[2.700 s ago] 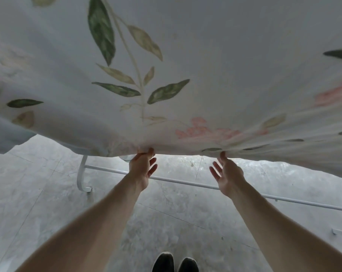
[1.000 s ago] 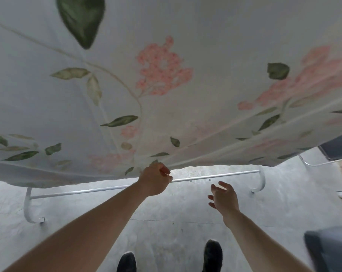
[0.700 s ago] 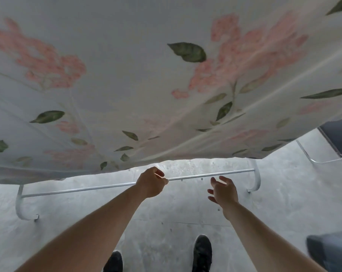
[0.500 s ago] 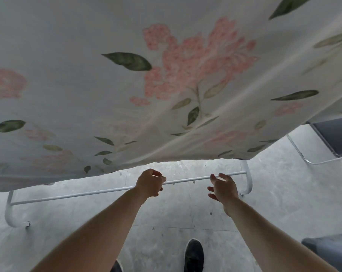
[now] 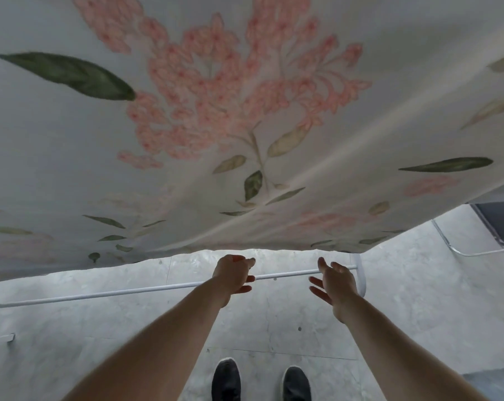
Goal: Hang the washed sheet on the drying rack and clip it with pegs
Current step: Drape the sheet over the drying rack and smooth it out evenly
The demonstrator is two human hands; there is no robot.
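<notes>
My left hand (image 5: pixel 234 274) has let go of the sheet (image 5: pixel 245 140) above; both hands hang spread, right hand (image 5: pixel 336 282) too, pegging undone.

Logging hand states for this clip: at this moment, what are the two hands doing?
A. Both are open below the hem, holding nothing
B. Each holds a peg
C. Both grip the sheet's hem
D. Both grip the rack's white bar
A: the left hand and right hand are open with loose fingers just under the sheet hem, in front of the white bar, with no peg in view.

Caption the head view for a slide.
Both open hands, left hand and right hand, reach below the floral sheet, just under its hem, above a white rack bar.
</notes>
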